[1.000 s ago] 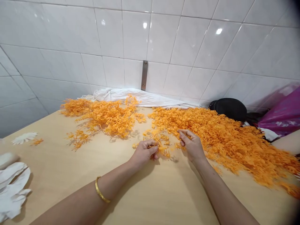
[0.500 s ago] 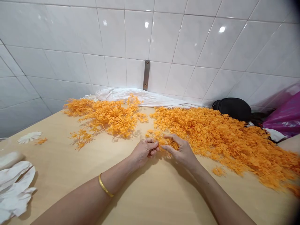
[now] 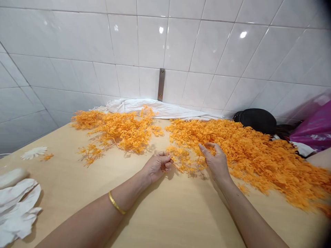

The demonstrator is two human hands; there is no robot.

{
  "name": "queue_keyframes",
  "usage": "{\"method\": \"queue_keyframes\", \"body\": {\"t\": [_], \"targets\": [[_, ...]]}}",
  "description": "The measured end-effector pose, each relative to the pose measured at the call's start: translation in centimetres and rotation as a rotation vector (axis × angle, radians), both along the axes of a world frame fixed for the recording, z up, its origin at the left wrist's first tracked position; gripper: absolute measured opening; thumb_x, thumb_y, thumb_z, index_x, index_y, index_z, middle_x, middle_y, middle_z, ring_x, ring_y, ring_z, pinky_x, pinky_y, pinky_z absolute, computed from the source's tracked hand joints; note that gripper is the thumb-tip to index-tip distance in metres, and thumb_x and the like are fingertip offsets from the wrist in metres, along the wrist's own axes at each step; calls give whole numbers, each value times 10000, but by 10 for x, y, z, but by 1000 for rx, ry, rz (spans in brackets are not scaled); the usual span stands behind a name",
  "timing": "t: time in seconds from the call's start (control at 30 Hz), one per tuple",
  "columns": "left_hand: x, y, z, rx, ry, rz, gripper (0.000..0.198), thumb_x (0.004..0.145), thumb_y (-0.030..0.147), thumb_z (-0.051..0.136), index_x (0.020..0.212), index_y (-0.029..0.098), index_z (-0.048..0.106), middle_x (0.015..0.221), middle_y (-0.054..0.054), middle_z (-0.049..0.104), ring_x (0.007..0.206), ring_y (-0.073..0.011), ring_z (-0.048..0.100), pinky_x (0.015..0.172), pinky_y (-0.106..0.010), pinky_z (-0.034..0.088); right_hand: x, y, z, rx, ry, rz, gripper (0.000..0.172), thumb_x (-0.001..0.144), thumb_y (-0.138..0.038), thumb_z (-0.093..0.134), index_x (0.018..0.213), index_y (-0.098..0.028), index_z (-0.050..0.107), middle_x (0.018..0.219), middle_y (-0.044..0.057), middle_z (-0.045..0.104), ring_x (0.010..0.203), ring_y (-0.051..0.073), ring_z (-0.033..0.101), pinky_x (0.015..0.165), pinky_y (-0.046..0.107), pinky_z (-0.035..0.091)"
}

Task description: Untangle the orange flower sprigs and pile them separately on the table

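My left hand (image 3: 159,166) pinches the stem end of an orange artificial flower sprig (image 3: 184,161), whose branches spread to the right over the table. To the right of that sprig is my right hand (image 3: 216,159), its thumb and fingers apart at the edge of a large orange heap (image 3: 248,151). I see nothing plainly held in it; some fingertips are hidden behind the thumb side. Beyond my left hand lies a smaller pile of orange sprigs (image 3: 124,131), with one loose sprig (image 3: 90,154) in front of it.
A white cloth (image 3: 165,108) runs along the tiled wall behind the piles. On the left are a white flower-shaped piece (image 3: 34,152) and crumpled white material (image 3: 18,206). A black pouch (image 3: 256,120) and a purple bag (image 3: 312,120) stand at the back right of the table (image 3: 165,217).
My right hand has moved right, away from my left hand, toward the large heap. The sprig in my left hand now shows spread out between the hands. My left hand has barely moved.
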State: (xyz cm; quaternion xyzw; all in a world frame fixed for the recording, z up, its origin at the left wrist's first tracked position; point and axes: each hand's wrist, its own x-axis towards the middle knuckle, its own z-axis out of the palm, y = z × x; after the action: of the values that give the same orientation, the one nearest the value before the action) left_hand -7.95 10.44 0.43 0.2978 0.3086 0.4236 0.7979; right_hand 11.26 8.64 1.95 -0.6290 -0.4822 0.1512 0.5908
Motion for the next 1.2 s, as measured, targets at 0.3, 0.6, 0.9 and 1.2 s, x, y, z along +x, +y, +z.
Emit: {"method": "queue_keyframes", "body": {"t": [0.3,0.6,0.9,1.2], "targets": [[3,-3,1,20,76,55,126,687,94,539,594,127,460,504,-6,513,409,-52,434,428,-176,318,-32,-30,19,302,-423,58,185,817,-284,457,916,-197,587,847,72,622,770,184,578,679,293,445],[5,-4,-5,26,54,77,157,659,157,601,590,139,461,454,21,497,387,-62,445,425,-180,311,-50,-32,9,43,-624,441,238,785,-345,501,930,-186,602,827,66,653,713,185,598,624,283,443],[2,-3,-3,41,65,-18,171,659,240,619,616,136,490,499,11,520,416,-74,471,448,-199,353,-59,-27,-2,-111,-668,527,230,845,-344,394,854,-199,573,749,24,626,669,153,555,610,252,386],[4,-5,-5,260,178,-88,277,724,370,549,583,149,461,383,22,447,318,-52,353,367,-183,222,-62,-26,-4,-154,-706,489,236,867,-306,324,721,-197,475,656,22,578,568,137,523,536,232,351]]}}
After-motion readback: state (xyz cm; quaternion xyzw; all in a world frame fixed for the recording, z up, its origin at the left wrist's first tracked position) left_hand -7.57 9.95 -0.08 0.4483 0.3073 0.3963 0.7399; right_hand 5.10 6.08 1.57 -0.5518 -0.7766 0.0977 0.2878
